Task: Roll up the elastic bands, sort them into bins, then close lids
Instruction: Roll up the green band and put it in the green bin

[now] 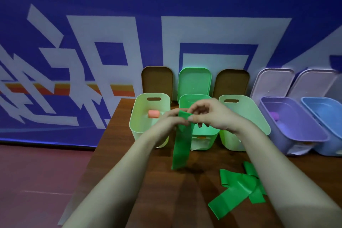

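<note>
Both hands are raised above the table in front of the green bin. My left hand and my right hand pinch the top end of a green elastic band, folded over at the fingertips. The rest of that band hangs straight down to the wooden table. More green bands lie crossed in a loose pile on the table at the right. A rolled orange band lies inside the pale green bin on the left.
Several open bins stand in a row: another pale green bin, a purple bin with purple rolls, a blue bin. Their lids lean upright against the blue wall behind: brown lid, green lid, brown lid, lilac lids.
</note>
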`<state>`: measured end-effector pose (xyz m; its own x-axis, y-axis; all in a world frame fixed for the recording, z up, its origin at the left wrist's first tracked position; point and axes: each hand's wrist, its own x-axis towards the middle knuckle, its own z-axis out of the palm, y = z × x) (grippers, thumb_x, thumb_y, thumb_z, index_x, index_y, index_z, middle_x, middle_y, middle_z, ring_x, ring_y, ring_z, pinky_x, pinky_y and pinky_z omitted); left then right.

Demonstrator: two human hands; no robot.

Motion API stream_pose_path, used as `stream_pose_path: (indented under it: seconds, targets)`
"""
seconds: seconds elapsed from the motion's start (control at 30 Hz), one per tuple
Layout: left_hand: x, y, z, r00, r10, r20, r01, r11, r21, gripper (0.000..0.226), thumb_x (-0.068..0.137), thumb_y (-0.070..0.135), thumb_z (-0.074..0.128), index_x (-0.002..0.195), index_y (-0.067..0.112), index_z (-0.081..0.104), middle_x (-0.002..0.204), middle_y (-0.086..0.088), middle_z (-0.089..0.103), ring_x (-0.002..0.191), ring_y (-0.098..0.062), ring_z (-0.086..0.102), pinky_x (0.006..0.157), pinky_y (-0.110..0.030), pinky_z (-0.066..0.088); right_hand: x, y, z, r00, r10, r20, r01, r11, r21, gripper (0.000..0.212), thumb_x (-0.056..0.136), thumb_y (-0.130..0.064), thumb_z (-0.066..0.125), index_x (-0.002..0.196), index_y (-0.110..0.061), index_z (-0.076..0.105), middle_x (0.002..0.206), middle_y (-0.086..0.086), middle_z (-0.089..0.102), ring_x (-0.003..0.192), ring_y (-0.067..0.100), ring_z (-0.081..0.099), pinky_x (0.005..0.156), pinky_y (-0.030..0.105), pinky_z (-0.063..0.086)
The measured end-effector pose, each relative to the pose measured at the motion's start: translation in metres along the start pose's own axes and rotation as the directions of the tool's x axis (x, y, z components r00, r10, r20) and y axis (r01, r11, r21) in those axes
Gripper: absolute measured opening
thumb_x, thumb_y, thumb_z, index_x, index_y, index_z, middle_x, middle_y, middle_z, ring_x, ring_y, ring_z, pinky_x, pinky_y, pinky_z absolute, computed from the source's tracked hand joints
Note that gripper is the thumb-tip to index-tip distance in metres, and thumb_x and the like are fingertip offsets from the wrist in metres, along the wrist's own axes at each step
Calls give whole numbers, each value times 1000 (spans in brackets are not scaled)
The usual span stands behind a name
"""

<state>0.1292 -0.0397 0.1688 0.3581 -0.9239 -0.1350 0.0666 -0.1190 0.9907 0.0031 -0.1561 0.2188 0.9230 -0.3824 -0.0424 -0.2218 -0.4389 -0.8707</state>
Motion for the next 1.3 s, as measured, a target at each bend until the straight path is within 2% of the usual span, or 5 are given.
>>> stream_pose_path:
  seconds: [0.3,0.43,0.7,0.97,1.3]
  targets:
    - [-1,29,36,982,68,176,-61,997,-44,25,94,9,52,113,-3,63,93,-6,75,82,-16,71,74,-25,56,-45,12,-50,966,3,-257,63,967,246,10,85,-9,66,94,-6,66,73,2,68,56,14,57,46,21,44]
    - [3,20,57,999,32,29,-28,991,-131,17,93,8,53,103,1,66,90,-7,75,77,-16,72,69,-27,59,-62,86,-68,920,303,-249,-282,952,115,6,90,-9,61,85,-6,63,72,6,64,54,15,53,43,17,41]
    - [4,11,91,995,-12,-102,-7,983,-183,15,93,13,56,96,9,70,94,-10,75,84,-20,72,76,-34,59,-109,231,-44,426,865,-267,-904,397,-157,21,88,-15,59,104,-4,51,68,12,57,53,22,57,55,31,51]
    - [3,-6,118,986,-37,-165,-4,971,-240,19,93,11,56,105,1,67,95,-13,74,79,-19,72,76,-32,59,-127,282,-27,776,522,-355,-630,680,-376,68,80,8,51,142,-14,39,150,3,33,134,24,39,107,32,37]
    - [10,-8,137,985,-60,-162,21,972,-232,16,93,10,56,100,3,67,87,-9,75,73,-14,71,66,-26,58,-122,284,-31,818,568,-87,-537,702,-467,77,88,4,47,151,-27,17,159,-1,14,143,21,25,113,29,28]
